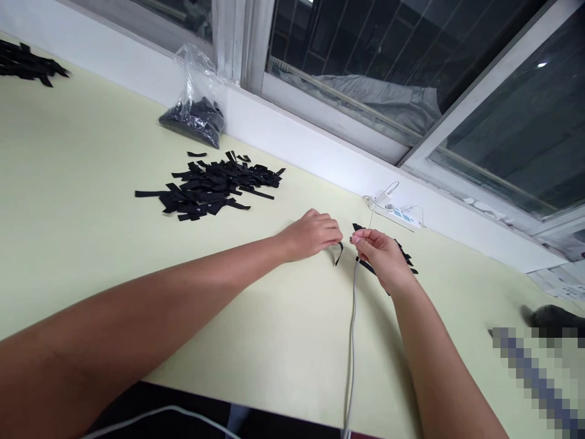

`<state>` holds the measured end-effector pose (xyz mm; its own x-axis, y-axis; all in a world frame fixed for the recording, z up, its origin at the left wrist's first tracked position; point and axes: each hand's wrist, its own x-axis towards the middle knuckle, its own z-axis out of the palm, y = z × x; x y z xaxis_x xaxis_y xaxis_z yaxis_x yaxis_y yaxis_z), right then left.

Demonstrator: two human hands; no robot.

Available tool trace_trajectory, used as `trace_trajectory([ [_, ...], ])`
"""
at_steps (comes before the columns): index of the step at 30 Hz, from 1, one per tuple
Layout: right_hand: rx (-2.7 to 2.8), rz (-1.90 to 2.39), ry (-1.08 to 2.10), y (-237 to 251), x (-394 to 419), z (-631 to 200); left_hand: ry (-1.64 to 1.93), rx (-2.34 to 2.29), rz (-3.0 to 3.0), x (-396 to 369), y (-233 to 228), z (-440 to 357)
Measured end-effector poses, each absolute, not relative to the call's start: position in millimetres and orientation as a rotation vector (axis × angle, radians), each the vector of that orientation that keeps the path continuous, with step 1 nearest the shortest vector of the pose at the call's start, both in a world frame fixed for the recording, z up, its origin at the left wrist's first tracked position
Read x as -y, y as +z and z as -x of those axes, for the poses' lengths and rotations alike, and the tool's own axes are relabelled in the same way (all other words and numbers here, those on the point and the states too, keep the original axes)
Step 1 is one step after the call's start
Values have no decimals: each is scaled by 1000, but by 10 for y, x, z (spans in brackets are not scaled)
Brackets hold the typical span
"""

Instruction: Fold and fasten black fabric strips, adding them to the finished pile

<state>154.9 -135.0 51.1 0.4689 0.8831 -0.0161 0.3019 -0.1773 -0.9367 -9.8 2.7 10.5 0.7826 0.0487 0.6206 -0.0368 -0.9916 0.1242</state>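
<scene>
Near the middle of the table my left hand (315, 235) is closed around a short black strip (339, 254), whose loose end curls down from the fingers. Just to its right, my right hand (377, 253) is pinched, with a small dark bit at the fingertips that is too small to name. Behind and beneath the right hand lies a small pile of black strips (409, 261), partly hidden by it. A larger heap of similar black strips (210, 186) is spread out to the left, beyond my left forearm.
A clear plastic bag (196, 113) with black pieces stands against the wall. More black strips (27, 64) lie far left. A white cable (353, 329) runs across the table by my right hand toward a power strip (397, 213). A dark object (555, 320) sits at right.
</scene>
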Motion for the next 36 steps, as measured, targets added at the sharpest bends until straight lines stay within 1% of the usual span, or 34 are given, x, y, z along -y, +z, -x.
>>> trace_trajectory([
  [8,1072,1665,864,412,1323,-1486,1059,112,-2781,24,129,97],
  [13,1068,1590,961,393,1319,-1498,1010,111,-2776,35,138,102],
  [26,1015,1595,949,450,1348,-1519,947,78,-2745,54,156,103],
  [36,1073,1620,998,446,1339,-1479,1018,127,-2765,67,143,81],
])
